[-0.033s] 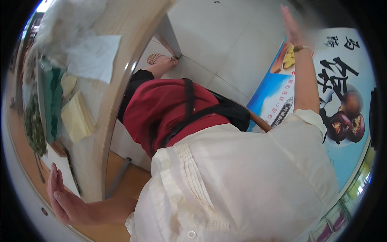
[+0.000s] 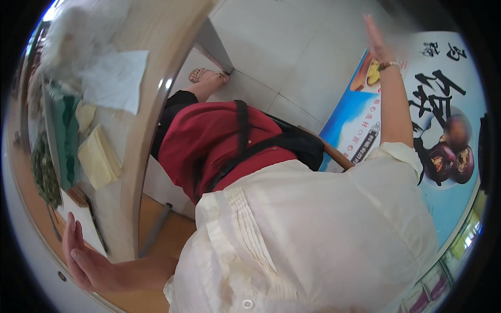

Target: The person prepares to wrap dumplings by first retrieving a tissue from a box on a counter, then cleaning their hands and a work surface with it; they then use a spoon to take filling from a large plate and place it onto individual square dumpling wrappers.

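My left hand is raised at the lower left, beside the near end of the table. Its fingers are stretched out and nothing is in them. Closest to it on the table lies a flat white item with a brown block at its end. Far off at the upper right, my right hand is held out in front of a large poster. Its fingers are extended and it holds nothing; a bracelet circles the wrist. Part of that hand is blurred.
On the table lie a stack of pale yellow squares, a green-and-clear package, a bundle of green leaves, a white paper sheet and a clear plastic bag. A chair's wooden part stands beside me.
The view has shifted slightly, so the table and its things sit a little further left. Both hands keep the same outstretched pose.
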The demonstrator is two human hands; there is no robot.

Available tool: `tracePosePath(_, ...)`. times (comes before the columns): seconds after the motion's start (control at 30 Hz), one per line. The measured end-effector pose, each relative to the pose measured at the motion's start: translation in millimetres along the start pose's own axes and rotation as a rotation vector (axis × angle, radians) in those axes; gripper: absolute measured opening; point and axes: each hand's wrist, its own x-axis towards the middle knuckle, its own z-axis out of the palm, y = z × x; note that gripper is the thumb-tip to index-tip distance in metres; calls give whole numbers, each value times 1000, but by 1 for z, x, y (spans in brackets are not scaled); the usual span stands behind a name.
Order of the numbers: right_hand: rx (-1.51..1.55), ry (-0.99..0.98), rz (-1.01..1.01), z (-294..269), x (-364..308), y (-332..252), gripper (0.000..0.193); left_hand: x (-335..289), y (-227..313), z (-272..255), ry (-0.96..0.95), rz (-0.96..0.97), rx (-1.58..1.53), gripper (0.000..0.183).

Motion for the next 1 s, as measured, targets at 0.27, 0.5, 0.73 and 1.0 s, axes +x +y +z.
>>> tracePosePath(0.27, 81, -52, 471, 10, -68, 156, 83, 38, 31, 44, -251, 141, 61, 40)
tracePosePath(0.5, 114, -134, 614, 28, -95, 162, 82, 49, 41, 50, -357, 145, -31, 41)
tracePosePath(0.73, -233, -1018, 415, 220, -157, 236, 65, 46, 46, 69, -369, 10, 8, 40)
tracePosePath(1.0, 804, -244, 677, 180, -38, 138, 66, 31, 33, 56, -208, -147, 98, 36)
